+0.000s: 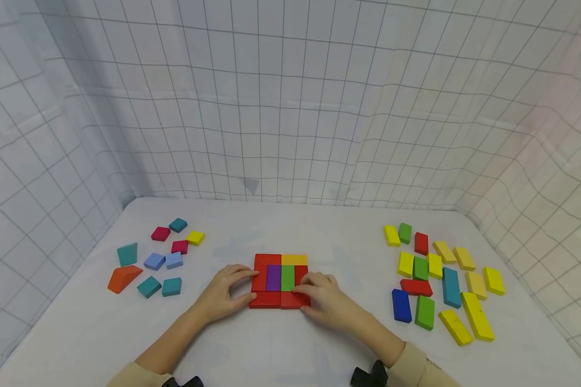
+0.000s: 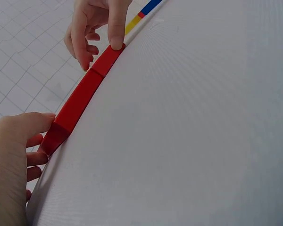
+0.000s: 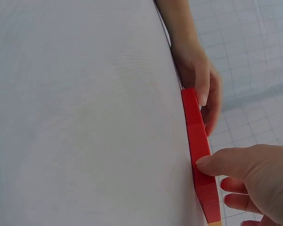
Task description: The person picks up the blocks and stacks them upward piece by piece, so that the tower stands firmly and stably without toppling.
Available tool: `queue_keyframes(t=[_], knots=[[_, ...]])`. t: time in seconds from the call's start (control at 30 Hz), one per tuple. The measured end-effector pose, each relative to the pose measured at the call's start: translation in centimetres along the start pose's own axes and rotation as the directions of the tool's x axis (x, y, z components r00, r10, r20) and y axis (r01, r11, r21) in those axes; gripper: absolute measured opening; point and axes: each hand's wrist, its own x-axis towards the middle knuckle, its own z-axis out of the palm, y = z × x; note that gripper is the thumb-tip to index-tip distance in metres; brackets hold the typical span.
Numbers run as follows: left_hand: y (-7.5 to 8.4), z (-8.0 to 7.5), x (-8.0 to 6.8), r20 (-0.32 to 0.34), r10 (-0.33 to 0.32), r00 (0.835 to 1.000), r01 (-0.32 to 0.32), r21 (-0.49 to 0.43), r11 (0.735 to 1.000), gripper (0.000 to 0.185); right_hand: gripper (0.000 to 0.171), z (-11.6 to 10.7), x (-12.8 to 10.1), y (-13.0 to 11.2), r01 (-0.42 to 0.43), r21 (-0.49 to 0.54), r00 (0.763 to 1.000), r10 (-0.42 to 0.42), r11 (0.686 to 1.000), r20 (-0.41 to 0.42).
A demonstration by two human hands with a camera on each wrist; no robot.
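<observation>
A flat rectangle of blocks lies on the white table in the head view. At its middle are a purple block (image 1: pixel 273 278) and a green block (image 1: pixel 288 278), with red blocks around them and an orange-yellow block (image 1: pixel 294 259) at the back right. My left hand (image 1: pixel 221 293) touches the rectangle's left side, thumb at the front corner and index fingertip farther back. With thumb at the front edge and a fingertip at the back edge, my right hand (image 1: pixel 326 300) pinches the front-right red block (image 1: pixel 290 301). The right wrist view shows that thumb against the red face (image 3: pixel 198 141).
To the left lie several loose blocks, among them an orange one (image 1: pixel 124 279) and a teal one (image 1: pixel 171 287). Yellow, green, red and blue blocks, including a long yellow block (image 1: pixel 477 317), spread on the right. Gridded white curtains (image 1: pixel 290 107) enclose the table.
</observation>
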Motion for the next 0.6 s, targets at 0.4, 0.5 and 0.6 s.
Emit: queue_keyframes(t=[0.4, 0.5, 0.6], knots=[[0.00, 0.00, 0.04, -0.002, 0.002, 1.000, -0.002, -0.007, 1.000, 0.044, 0.038, 0.23, 0.02, 0.13, -0.001, 0.030, 1.000, 0.002, 1.000, -0.020], [-0.07, 0.01, 0.03, -0.002, 0.002, 1.000, -0.002, -0.005, 1.000, 0.045, 0.041, 0.10, 0.02, 0.23, -0.020, 0.055, 1.000, 0.020, 0.998, 0.003], [-0.11, 0.03, 0.00, -0.001, -0.002, 1.000, 0.002, -0.002, 1.000, 0.045, 0.044, -0.62, -0.21, 0.69, -0.064, 0.117, 0.998, 0.064, 0.991, -0.002]])
